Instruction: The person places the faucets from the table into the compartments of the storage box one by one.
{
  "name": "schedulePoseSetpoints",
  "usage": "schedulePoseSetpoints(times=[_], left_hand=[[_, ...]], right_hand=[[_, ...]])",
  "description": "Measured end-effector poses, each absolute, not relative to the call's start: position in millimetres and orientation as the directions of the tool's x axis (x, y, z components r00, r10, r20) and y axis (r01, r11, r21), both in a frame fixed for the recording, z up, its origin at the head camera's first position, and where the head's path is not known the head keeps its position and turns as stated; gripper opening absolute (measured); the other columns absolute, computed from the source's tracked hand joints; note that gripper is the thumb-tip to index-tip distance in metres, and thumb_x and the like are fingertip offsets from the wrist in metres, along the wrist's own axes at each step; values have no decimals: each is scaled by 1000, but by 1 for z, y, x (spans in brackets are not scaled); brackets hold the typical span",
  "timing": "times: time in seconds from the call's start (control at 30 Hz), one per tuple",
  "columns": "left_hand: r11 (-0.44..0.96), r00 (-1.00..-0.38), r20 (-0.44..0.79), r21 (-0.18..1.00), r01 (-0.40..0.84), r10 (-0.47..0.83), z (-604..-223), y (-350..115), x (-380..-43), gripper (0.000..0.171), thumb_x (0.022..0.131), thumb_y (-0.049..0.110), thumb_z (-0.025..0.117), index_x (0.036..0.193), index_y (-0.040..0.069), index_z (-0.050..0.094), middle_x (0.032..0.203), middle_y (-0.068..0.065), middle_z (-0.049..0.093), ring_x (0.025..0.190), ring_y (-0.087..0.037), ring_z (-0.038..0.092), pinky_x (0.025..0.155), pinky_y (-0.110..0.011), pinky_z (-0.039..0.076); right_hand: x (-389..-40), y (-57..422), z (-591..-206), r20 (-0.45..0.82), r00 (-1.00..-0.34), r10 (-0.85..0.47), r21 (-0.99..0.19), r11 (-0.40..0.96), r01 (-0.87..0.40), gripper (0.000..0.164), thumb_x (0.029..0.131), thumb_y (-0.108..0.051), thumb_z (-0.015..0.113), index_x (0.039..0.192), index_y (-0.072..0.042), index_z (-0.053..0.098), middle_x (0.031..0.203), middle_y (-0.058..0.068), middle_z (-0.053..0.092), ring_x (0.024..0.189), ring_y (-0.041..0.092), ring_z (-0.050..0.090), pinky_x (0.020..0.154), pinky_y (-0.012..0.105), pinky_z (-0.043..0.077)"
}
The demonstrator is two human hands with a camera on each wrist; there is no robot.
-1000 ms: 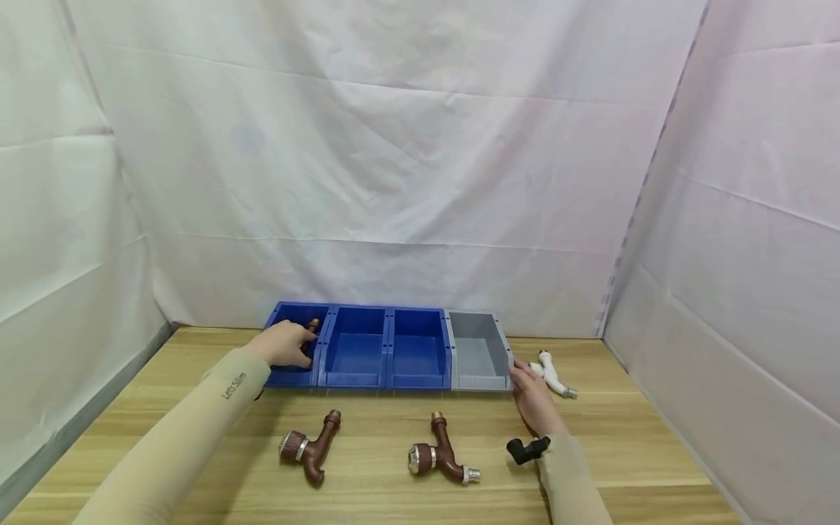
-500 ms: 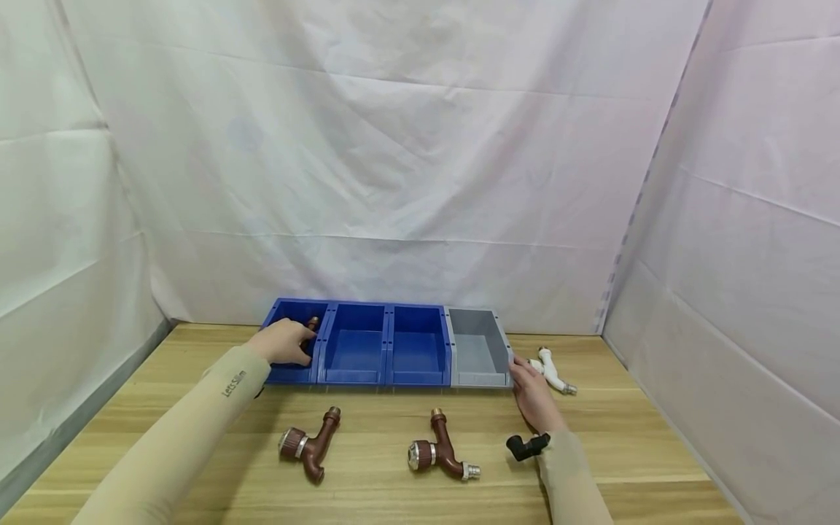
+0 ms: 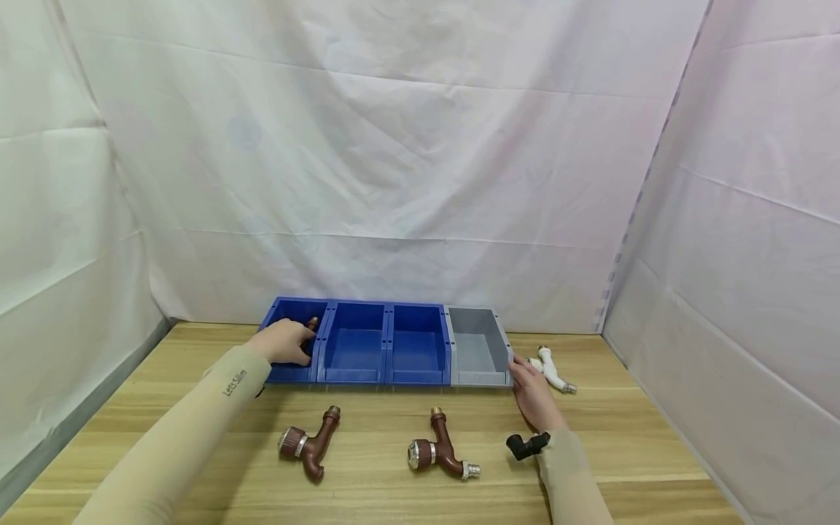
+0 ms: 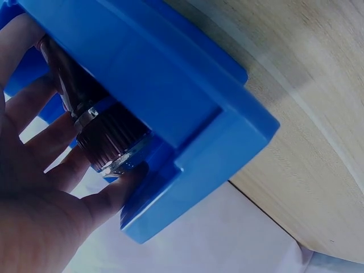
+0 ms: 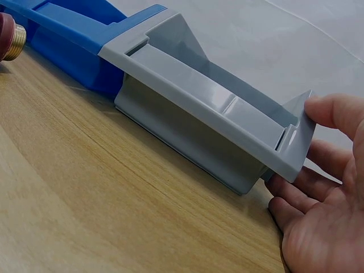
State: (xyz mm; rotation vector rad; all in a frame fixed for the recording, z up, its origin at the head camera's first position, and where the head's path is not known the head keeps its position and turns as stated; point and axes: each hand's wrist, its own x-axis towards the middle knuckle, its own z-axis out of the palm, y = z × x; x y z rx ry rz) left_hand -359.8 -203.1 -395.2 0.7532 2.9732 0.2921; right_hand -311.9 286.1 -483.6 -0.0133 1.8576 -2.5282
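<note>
My left hand (image 3: pixel 282 343) reaches into the leftmost blue bin (image 3: pixel 289 375). In the left wrist view its fingers and thumb are around a brown tap (image 4: pixel 114 133) with a ribbed knob and silver ring, lying against the bin wall. The head view shows only the tap's threaded end past the fingers. At the other end of the row, my right hand (image 3: pixel 534 394) grips the front corner of the grey bin (image 5: pixel 187 102), thumb at the rim and fingers below on the outer side. Two more blue bins (image 3: pixel 356 357) stand between.
Two brown taps lie in front of the bins: a left tap (image 3: pixel 311 445) and a right tap (image 3: pixel 441 448) with a silver nozzle. A white tap (image 3: pixel 553 372) lies right of the grey bin. White cloth (image 3: pixel 394 182) hangs behind the wooden table (image 3: pixel 367 503).
The whole scene sits slightly higher in the head view. Both hands keep the same places on the tap and the grey bin.
</note>
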Motion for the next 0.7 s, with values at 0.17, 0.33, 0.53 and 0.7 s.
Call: schedulePoseSetpoints(times=[0.17,0.33,0.53,0.7], left_hand=[[869,-885,-20,200,453,466,-399,-203,-362,53,75,18,77,121,-4,65,109,-17,68,85,-24,60,72,-40,46],[872,-888,-25,203,445,459,-404,-205,-366,51,75,17,77,120,-3,67,107,-15,69,84,-24,60,71,-40,46],[862,-879,-22,208,462,476,-409,-208,-368,44,74,16,77,113,-1,70,95,-8,70,74,-19,57,68,-38,45],[863,-880,-31,214,458,474,-409,-209,-367,37,74,16,76,107,1,71,86,-3,66,69,-17,53,65,-37,43]], right_hand=[[-313,286,-485,12,-1000,-4,-964,-264,-10,54,103,-13,48,149,5,28,154,18,27,131,16,38,98,20,37],[-314,286,-487,27,-1000,-8,-968,-248,-24,55,102,-14,48,150,6,27,155,20,25,131,17,38,97,20,38],[-314,285,-489,36,-999,-12,-970,-242,-32,56,102,-14,48,150,7,25,155,21,24,135,22,33,98,20,38],[-313,284,-488,38,-999,-11,-969,-245,-35,55,103,-13,47,149,7,26,154,22,24,137,26,31,97,20,39]])
